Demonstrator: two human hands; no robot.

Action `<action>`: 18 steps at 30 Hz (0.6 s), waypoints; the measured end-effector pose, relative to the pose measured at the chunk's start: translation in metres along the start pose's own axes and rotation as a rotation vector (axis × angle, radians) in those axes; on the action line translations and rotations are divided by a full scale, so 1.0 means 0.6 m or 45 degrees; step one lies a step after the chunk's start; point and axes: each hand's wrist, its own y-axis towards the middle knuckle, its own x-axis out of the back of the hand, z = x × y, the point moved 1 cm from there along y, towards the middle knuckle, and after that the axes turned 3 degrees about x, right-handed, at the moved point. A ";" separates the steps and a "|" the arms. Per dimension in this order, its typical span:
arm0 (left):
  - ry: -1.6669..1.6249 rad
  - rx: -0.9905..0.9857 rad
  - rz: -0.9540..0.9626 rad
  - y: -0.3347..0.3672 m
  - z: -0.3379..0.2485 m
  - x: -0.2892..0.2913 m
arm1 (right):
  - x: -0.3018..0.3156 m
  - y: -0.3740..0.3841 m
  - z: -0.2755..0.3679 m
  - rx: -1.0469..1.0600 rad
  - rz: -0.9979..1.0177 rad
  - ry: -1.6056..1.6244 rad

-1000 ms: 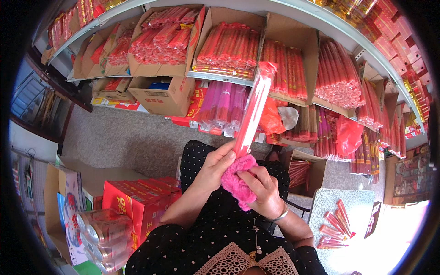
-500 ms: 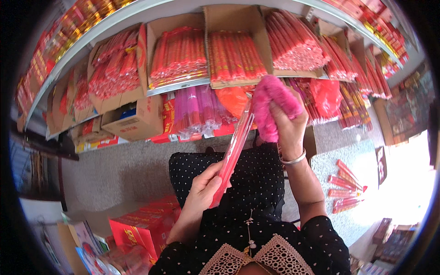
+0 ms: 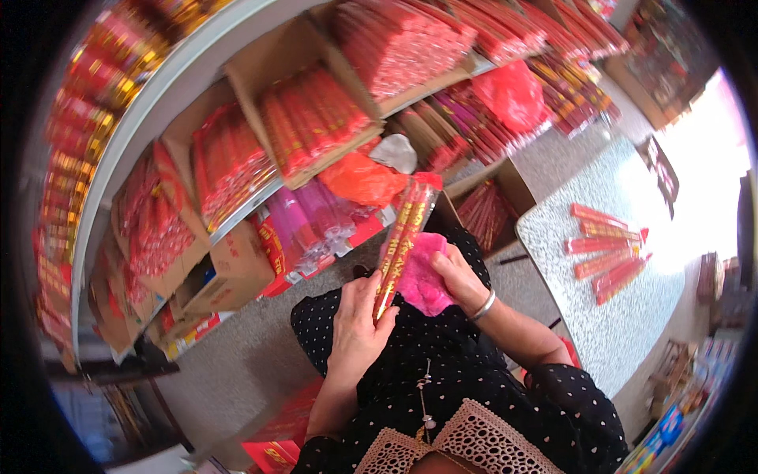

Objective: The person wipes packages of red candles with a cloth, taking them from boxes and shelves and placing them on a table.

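I am holding a slim red-and-gold packet in clear film point(image 3: 403, 241) over a white-dotted black dress point(image 3: 403, 347), left hand point(image 3: 355, 324) gripping low, right hand point(image 3: 464, 283) pinching a fluffy pink cloth point(image 3: 424, 283) alongside; light pressure should suit.

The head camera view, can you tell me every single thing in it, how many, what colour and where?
Wrapped packet: one, red and gold, in the left hand
Pink cloth: one, pink, in the right hand
Loose packets: about five, red, on the table
Table: one, pale grey, right
Shelf boxes: several, brown, holding many red packets
Purple packets: several, purple, below the shelf
Orange-red bag: one, orange-red, below the shelf
Red bag: one, red, upper right
Red-and-gold packages: many, upper left
Floor: one, grey
Bracelet: one, silver, right wrist
Dress: one, black with pale dots, on the person
Left hand: one, bare, centre
Right hand: one, bare, right of centre
Edges: too blurred to list fully
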 end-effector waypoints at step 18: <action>-0.422 -0.070 0.658 0.131 -0.099 -0.168 | 0.155 -0.101 0.138 0.306 -0.519 0.025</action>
